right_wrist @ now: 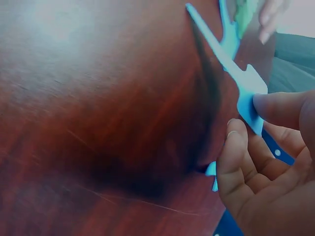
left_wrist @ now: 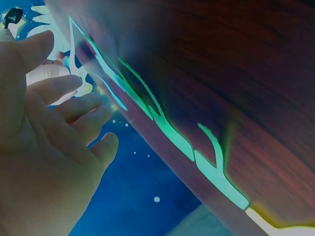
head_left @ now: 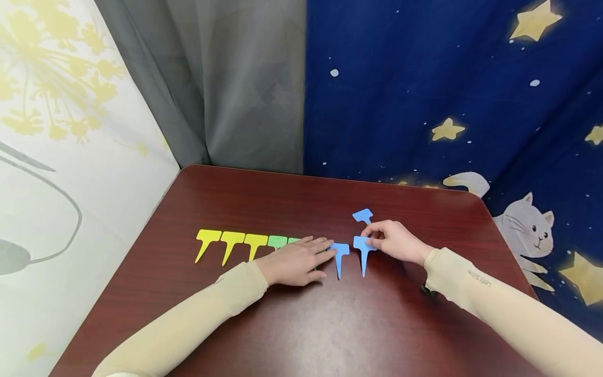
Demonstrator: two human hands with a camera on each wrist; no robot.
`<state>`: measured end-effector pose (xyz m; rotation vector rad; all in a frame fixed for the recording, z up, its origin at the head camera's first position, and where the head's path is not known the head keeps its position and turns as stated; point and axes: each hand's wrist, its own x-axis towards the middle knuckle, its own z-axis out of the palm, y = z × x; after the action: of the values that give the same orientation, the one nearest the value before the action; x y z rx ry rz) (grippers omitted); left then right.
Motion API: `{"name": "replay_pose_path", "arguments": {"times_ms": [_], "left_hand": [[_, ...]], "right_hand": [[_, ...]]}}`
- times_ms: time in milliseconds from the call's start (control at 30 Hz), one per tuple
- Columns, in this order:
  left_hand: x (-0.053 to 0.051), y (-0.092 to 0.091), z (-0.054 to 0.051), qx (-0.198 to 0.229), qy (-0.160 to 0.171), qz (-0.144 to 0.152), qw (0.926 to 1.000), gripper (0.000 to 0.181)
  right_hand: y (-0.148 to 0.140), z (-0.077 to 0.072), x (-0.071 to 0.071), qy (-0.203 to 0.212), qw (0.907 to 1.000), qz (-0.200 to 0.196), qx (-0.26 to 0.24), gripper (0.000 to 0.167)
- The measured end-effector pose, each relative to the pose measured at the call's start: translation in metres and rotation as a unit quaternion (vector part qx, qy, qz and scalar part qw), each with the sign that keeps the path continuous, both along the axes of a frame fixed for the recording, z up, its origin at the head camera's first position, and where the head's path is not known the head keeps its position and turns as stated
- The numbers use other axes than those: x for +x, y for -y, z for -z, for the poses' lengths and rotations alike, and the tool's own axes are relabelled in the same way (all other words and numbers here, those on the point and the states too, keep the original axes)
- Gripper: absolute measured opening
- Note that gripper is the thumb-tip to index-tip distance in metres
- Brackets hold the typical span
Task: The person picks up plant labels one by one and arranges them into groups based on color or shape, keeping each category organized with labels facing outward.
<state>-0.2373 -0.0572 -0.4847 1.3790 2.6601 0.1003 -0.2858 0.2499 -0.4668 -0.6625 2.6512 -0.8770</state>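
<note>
T-shaped plastic plant labels lie in a row on the table. Between thumb and fingers, my right hand (head_left: pixel 398 241) pinches a blue plant label (head_left: pixel 363 248); its pointed stem extends away from the fingers in the right wrist view. Just left of it lies another blue label (head_left: pixel 339 251). My left hand (head_left: pixel 299 262) is over the green labels (head_left: pixel 277 241), fingers extended, partly hiding them; whether it touches them I cannot tell. Three yellow labels (head_left: pixel 209 235) form the row's left end. A further blue label (head_left: pixel 363 215) lies beyond my right hand, its stem partly hidden by the fingers.
The dark red-brown table (head_left: pixel 301 335) has rounded far corners. Behind it hang a grey curtain (head_left: pixel 254 84) and a blue star-patterned curtain (head_left: pixel 400 104). A pale patterned cloth (head_left: pixel 70 173) is at the left. A small dark object (head_left: pixel 427 290) shows beneath the right sleeve.
</note>
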Motion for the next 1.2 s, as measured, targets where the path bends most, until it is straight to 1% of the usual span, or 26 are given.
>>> {"name": "replay_pose_path", "arguments": {"times_ms": [167,267,400,533,667,800,967,1200], "left_hand": [[-0.003,-0.009,0.003,-0.029,0.018,0.000,0.9994,0.072],[-0.005,-0.012,0.005,-0.043,0.015,0.004,0.9989,0.073],[-0.007,-0.014,0.007,-0.050,0.014,0.009,0.9986,0.073],[-0.008,-0.016,0.007,-0.052,0.014,0.010,0.9985,0.074],[-0.008,-0.017,0.008,-0.057,0.006,0.014,0.9982,0.073],[-0.008,-0.018,0.008,-0.063,0.008,0.017,0.9979,0.072],[-0.008,-0.018,0.009,-0.069,0.012,0.017,0.9974,0.072],[-0.007,-0.018,0.008,-0.067,0.014,0.018,0.9975,0.071]], "right_hand": [[0.003,0.015,0.006,-0.033,0.9994,-0.002,0.012,0.013],[0.004,0.021,0.009,-0.062,0.9978,-0.004,0.023,0.014],[0.004,0.027,0.012,-0.089,0.9949,-0.010,0.046,0.016],[0.003,0.027,0.014,-0.104,0.9924,-0.027,0.060,0.023],[0.001,0.028,0.014,-0.110,0.9912,-0.039,0.063,0.028],[0.001,0.031,0.013,-0.116,0.9904,-0.045,0.060,0.028],[0.002,0.033,0.012,-0.123,0.9899,-0.045,0.053,0.028],[0.001,0.036,0.011,-0.125,0.9896,-0.043,0.056,0.027]]}}
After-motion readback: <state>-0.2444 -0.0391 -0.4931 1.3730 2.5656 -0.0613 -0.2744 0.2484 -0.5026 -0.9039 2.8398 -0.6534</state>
